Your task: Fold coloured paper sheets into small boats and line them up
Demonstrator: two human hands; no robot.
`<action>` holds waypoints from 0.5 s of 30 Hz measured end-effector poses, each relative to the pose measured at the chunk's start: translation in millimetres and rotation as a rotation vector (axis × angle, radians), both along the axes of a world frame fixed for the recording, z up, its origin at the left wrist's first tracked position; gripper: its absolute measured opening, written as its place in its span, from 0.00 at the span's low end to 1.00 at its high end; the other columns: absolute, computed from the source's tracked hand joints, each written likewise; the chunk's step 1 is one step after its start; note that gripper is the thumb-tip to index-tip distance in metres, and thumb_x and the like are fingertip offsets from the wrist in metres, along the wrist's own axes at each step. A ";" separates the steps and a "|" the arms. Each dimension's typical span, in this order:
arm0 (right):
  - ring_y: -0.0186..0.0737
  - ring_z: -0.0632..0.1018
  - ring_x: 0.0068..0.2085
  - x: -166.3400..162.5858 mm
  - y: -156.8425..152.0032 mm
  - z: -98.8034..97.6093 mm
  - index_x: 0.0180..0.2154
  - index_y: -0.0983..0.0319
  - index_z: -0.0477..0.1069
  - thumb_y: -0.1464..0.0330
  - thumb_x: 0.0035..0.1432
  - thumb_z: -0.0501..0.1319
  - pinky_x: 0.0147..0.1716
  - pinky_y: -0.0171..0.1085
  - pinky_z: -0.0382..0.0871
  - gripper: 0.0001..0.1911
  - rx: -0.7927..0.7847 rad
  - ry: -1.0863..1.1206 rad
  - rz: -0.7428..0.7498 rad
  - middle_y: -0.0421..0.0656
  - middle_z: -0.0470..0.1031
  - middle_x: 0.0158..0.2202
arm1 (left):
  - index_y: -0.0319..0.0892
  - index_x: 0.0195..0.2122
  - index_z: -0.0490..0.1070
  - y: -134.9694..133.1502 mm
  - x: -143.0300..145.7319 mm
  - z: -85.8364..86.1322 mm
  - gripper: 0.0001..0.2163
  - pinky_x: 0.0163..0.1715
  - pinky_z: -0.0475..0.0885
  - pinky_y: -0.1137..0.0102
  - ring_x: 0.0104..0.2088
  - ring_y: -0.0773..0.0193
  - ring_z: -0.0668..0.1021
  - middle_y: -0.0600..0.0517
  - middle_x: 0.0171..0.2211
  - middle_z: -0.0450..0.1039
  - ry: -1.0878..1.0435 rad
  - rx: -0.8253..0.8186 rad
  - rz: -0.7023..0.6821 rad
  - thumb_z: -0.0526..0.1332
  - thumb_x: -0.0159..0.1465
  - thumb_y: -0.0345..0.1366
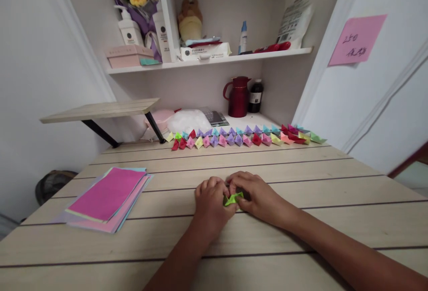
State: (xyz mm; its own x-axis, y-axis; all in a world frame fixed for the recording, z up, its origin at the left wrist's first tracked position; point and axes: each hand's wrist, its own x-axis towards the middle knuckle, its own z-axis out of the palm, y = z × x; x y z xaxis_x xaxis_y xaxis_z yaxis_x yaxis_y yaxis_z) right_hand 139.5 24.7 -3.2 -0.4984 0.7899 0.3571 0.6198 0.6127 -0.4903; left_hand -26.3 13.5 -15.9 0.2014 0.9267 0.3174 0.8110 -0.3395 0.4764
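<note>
Between my two hands, just above or on the wooden tabletop, is a small bright green folded paper boat. My left hand pinches its left end, thumb toward me and fingers curled behind. On its right end, the thumb and fingers of my right hand are closed. Parts of the paper are hidden by the fingertips. Farther back, folded paper boats in many colours stand in two rows. A stack of coloured paper sheets, magenta on top, lies to the left.
A small raised wooden shelf on black legs stands at the back left. Behind the rows are a dark red jug, a dark bottle and a white bag. A pink note is stuck on the right.
</note>
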 end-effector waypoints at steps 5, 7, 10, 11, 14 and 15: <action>0.43 0.73 0.49 2.6 0.0 1.0 0.36 0.55 0.73 0.79 0.51 0.60 0.49 0.44 0.64 0.14 0.051 -0.032 0.070 0.42 0.73 0.48 | 0.46 0.29 0.68 -0.5 -1.2 2.5 0.07 0.46 0.62 0.61 0.47 0.57 0.72 0.53 0.44 0.72 0.035 -0.020 -0.017 0.66 0.51 0.37; 0.43 0.73 0.48 2.7 0.5 2.9 0.36 0.55 0.73 0.76 0.53 0.60 0.49 0.45 0.64 0.12 0.050 -0.071 0.064 0.41 0.74 0.46 | 0.46 0.29 0.67 -1.3 -1.4 4.4 0.08 0.46 0.61 0.62 0.46 0.57 0.72 0.54 0.42 0.72 0.035 -0.026 -0.022 0.66 0.52 0.37; 0.44 0.74 0.46 1.7 0.6 7.0 0.36 0.56 0.74 0.73 0.54 0.62 0.48 0.45 0.64 0.07 0.037 -0.138 0.021 0.42 0.77 0.43 | 0.47 0.32 0.67 -2.1 -3.9 7.5 0.09 0.46 0.61 0.61 0.45 0.58 0.72 0.55 0.40 0.73 0.010 -0.049 -0.042 0.66 0.52 0.36; 0.45 0.75 0.46 1.3 0.3 8.4 0.35 0.57 0.74 0.72 0.55 0.62 0.47 0.45 0.64 0.06 0.034 -0.154 -0.004 0.42 0.77 0.41 | 0.48 0.34 0.67 -2.1 -5.2 8.3 0.10 0.46 0.61 0.61 0.45 0.58 0.72 0.55 0.41 0.73 -0.007 -0.056 -0.050 0.66 0.52 0.35; 0.46 0.75 0.44 1.1 -1.5 11.3 0.34 0.59 0.73 0.73 0.54 0.62 0.44 0.44 0.65 0.04 0.046 -0.177 -0.085 0.44 0.78 0.39 | 0.50 0.38 0.67 -0.7 -9.1 10.0 0.13 0.47 0.60 0.62 0.47 0.59 0.72 0.56 0.43 0.73 -0.067 -0.060 -0.060 0.65 0.52 0.31; 0.46 0.75 0.44 1.4 -2.0 11.7 0.33 0.59 0.73 0.73 0.54 0.61 0.44 0.44 0.64 0.04 0.056 -0.179 -0.102 0.44 0.78 0.39 | 0.50 0.39 0.67 -0.1 -9.9 10.3 0.14 0.47 0.60 0.62 0.47 0.59 0.72 0.57 0.43 0.73 -0.082 -0.057 -0.052 0.64 0.52 0.30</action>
State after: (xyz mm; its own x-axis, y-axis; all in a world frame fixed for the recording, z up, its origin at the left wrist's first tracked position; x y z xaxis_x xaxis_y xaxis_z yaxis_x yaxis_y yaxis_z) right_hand 140.9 22.7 8.5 -0.4764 0.8210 0.3148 0.7539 0.5656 -0.3343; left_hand -36.2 13.4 -5.6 0.2252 0.9327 0.2818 0.7502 -0.3505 0.5606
